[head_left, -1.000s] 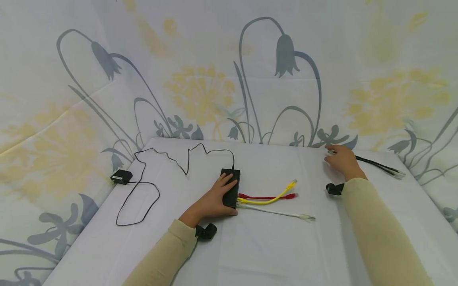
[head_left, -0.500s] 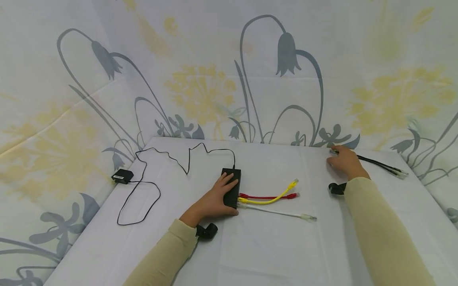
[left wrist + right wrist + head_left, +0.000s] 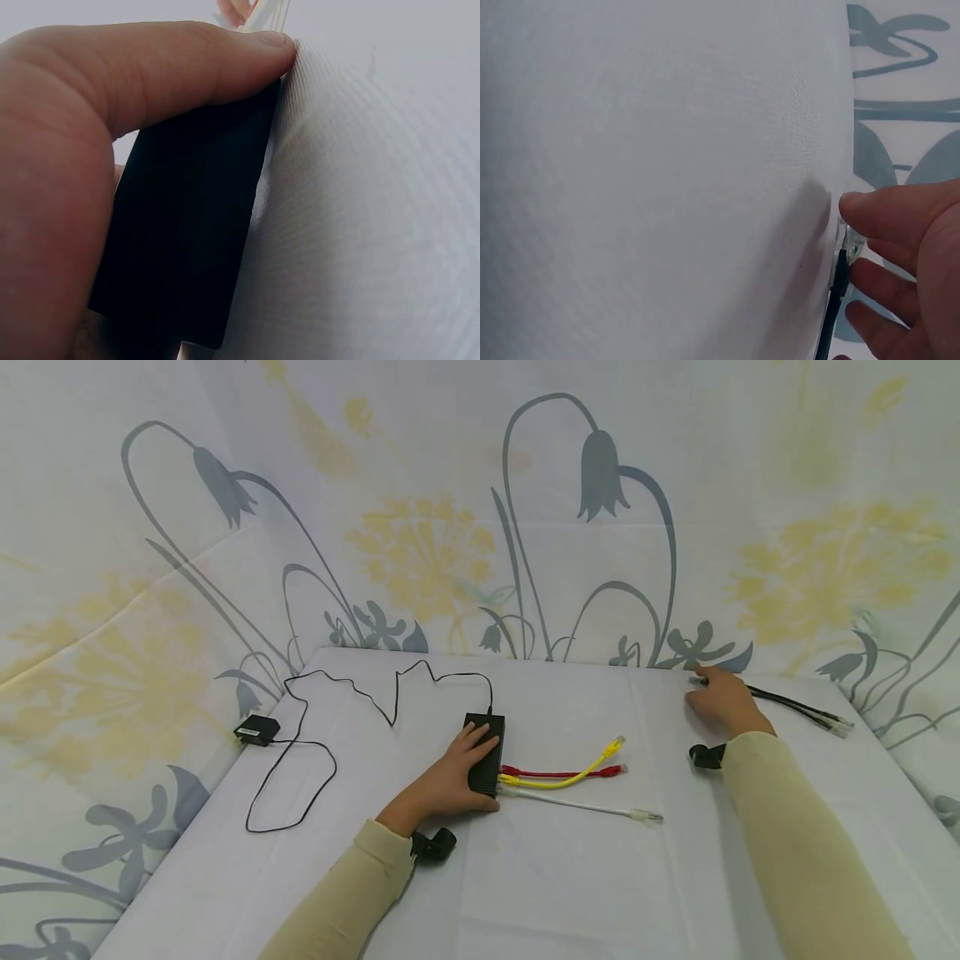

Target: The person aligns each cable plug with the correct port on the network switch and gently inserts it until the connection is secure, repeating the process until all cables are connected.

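Your left hand (image 3: 450, 781): fingers spread on a flat black rectangular box (image 3: 484, 772). Your right hand (image 3: 723, 702): at slim black clear-plugged cables (image 3: 795, 702), white tabletop's (image 3: 585, 881) far edge; cannot tell whether gripping.

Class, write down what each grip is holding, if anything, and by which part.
Left grip: laid over the black box, thumb at its near end. Right grip: at a clear plug on the black cables; whether pinched, cannot be told.
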`<action>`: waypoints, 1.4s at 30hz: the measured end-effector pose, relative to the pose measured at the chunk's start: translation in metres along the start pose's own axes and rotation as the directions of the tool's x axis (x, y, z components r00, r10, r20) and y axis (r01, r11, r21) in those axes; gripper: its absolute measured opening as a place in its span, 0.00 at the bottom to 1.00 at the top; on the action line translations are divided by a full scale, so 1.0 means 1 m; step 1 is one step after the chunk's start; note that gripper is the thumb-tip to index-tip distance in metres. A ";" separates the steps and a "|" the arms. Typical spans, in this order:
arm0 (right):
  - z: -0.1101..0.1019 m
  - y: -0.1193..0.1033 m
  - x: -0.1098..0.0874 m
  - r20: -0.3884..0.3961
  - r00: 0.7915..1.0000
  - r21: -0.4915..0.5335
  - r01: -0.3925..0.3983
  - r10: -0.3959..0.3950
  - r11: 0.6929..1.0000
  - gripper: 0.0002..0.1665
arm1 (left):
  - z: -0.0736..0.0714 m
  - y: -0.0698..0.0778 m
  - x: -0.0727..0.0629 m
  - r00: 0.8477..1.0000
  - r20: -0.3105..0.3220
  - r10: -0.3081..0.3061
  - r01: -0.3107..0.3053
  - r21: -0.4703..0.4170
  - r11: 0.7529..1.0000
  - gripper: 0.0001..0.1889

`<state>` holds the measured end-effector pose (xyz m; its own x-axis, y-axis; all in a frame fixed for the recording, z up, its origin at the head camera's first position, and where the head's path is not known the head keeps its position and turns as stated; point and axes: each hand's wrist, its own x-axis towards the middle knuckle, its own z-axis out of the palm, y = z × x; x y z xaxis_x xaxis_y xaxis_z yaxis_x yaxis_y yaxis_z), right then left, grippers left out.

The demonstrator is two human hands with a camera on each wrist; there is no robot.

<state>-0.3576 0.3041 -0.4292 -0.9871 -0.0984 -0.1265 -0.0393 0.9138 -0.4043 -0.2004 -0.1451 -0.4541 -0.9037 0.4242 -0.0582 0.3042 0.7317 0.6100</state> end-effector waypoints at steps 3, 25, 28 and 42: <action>-0.002 0.000 -0.001 -0.012 1.000 -0.033 0.020 -0.021 0.999 0.35 | 0.000 0.000 0.000 1.000 0.000 0.003 -0.003 -0.001 1.000 0.51; 0.000 0.008 -0.014 -0.082 0.995 0.001 0.051 -0.050 0.999 0.19 | 0.000 -0.001 0.002 1.000 0.005 0.015 -0.015 0.010 1.000 0.51; 0.001 0.008 -0.015 -0.087 0.995 0.005 0.058 -0.057 0.998 0.19 | 0.000 -0.001 0.001 1.000 0.005 0.017 -0.017 0.004 1.000 0.51; 0.006 0.007 -0.015 -0.144 0.989 -0.046 0.027 -0.034 0.999 0.23 | 0.000 -0.001 0.000 1.000 -0.002 0.020 -0.020 0.013 1.000 0.51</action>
<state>-0.3420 0.3097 -0.4357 -0.9973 -0.0712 0.0192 -0.0733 0.9277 -0.3659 -0.2007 -0.1454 -0.4547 -0.8980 0.4377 -0.0443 0.3262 0.7300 0.6006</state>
